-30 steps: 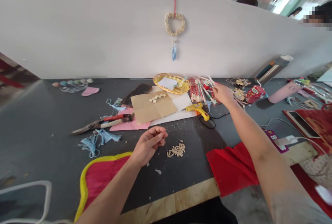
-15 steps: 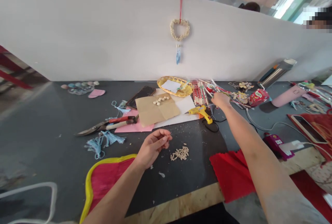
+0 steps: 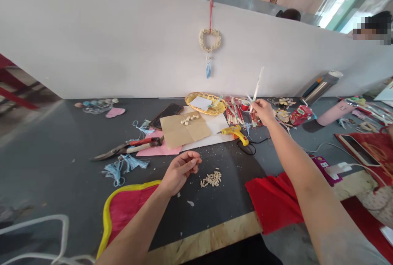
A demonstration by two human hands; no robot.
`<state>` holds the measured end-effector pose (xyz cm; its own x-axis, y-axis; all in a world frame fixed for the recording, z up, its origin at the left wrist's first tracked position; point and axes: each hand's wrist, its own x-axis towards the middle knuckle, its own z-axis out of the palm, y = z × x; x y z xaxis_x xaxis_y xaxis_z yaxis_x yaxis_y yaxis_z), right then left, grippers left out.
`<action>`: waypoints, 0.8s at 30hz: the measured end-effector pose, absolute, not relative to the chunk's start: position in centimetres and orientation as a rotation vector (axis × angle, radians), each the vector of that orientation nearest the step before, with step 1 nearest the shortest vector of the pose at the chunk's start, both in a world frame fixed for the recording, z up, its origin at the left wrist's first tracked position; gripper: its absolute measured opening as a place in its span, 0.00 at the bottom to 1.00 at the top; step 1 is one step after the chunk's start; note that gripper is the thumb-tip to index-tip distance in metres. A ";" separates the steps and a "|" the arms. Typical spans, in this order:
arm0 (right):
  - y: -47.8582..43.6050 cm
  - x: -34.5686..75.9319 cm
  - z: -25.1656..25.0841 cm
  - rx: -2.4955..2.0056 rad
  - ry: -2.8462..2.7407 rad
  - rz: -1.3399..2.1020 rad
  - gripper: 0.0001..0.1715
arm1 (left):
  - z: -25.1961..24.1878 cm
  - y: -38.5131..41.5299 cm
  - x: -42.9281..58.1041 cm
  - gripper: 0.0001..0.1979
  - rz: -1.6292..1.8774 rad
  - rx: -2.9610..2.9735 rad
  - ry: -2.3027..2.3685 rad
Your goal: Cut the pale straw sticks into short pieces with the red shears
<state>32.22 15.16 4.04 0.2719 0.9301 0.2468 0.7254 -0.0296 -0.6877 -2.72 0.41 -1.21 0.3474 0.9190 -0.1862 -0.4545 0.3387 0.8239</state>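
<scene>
right hand (image 3: 263, 110) pinches a thin pale stick (image 3: 257, 85); left hand (image 3: 180, 171) fingers curled together beside wooden bits (image 3: 211, 179)

The glue gun (image 3: 235, 131) is yellow with a touch of orange; the surface (image 3: 61, 154) under it is dark grey. Left of the glue gun lies tan-brown paper (image 3: 181, 134) over a pink sheet (image 3: 153, 150); farther left, the snips (image 3: 135, 145) have red and cream handles, and the tassels (image 3: 118, 167) are light blue. Behind it, the basket (image 3: 190, 100) is golden yellow in an open weave; up and to its right, the stick (image 3: 257, 85) in the right hand (image 3: 263, 111) is pale white. Nearer than the glue gun, the small pieces (image 3: 211, 179) are beige, the cloth (image 3: 273, 199) is plain red and the cushion (image 3: 123, 212) is red with a yellow border. Above it, the partition (image 3: 107, 40) is white; the heart (image 3: 210, 39) is cream, on a red ribbon.
</scene>
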 end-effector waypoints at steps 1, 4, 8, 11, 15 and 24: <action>14.3 31.6 4.4 -1.752 -1.519 0.403 0.20 | -1.2 0.4 -2.7 0.10 1.010 0.759 0.732; 10.1 29.3 5.4 -1.497 -1.615 0.697 0.18 | -1.1 0.3 -2.6 0.10 1.016 0.789 0.714; 3.4 26.1 5.8 -1.250 -1.807 1.043 0.15 | -0.4 0.0 -2.2 0.12 1.066 0.828 0.705; 0.0 24.5 5.4 -1.191 -1.908 1.111 0.13 | 1.4 -0.3 -1.7 0.16 1.113 0.847 0.760; -1.6 23.3 4.1 -1.152 -1.905 1.233 0.13 | 4.6 -0.2 -0.4 0.21 1.181 0.921 0.766; -2.3 21.9 2.1 -1.065 -1.930 1.315 0.14 | 6.4 0.7 1.9 0.15 1.265 1.044 0.945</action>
